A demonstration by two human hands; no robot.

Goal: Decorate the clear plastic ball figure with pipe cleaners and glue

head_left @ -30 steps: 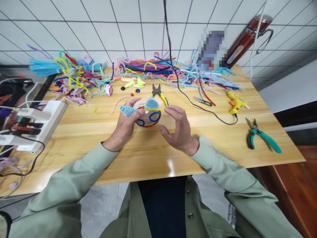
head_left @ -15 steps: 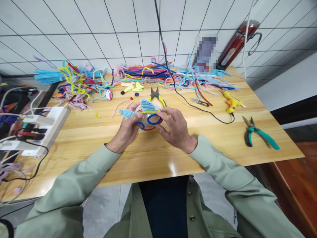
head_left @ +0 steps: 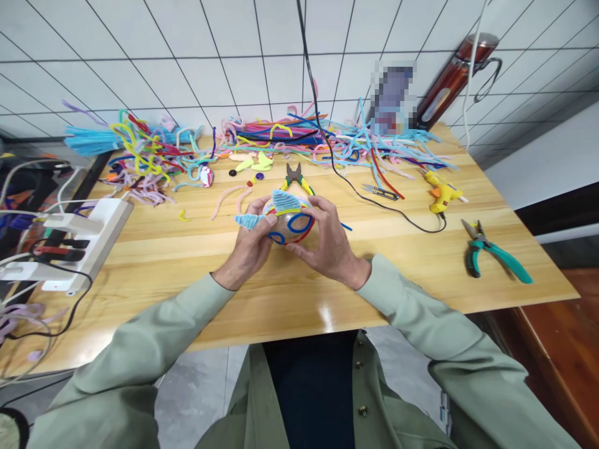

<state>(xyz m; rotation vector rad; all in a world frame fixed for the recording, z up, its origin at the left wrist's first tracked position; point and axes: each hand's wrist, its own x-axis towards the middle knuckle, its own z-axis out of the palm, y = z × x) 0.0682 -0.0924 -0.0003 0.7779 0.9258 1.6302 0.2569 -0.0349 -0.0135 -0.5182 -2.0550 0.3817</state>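
Note:
Both of my hands hold a small round craft ball [head_left: 289, 219] above the middle of the wooden table [head_left: 290, 293]. The ball is wrapped in blue, red and yellow pipe cleaner loops and carries light blue fuzzy fins on its top and left side. My left hand [head_left: 250, 243] cups it from the left, fingers curled round it. My right hand [head_left: 327, 244] grips it from the right, thumb under the blue loops. Yellow-handled pliers [head_left: 296, 177] lie just behind the ball.
A tangle of coloured pipe cleaners [head_left: 262, 143] runs along the back edge by the tiled wall. Small snips [head_left: 381, 192], a yellow glue gun [head_left: 442, 193] with a black cord and teal pliers [head_left: 496, 255] lie at right. A white power strip [head_left: 75, 240] sits at left.
My right hand has moved in from beside the ball and closed on it. Both hands have turned and lifted the ball a little toward me.

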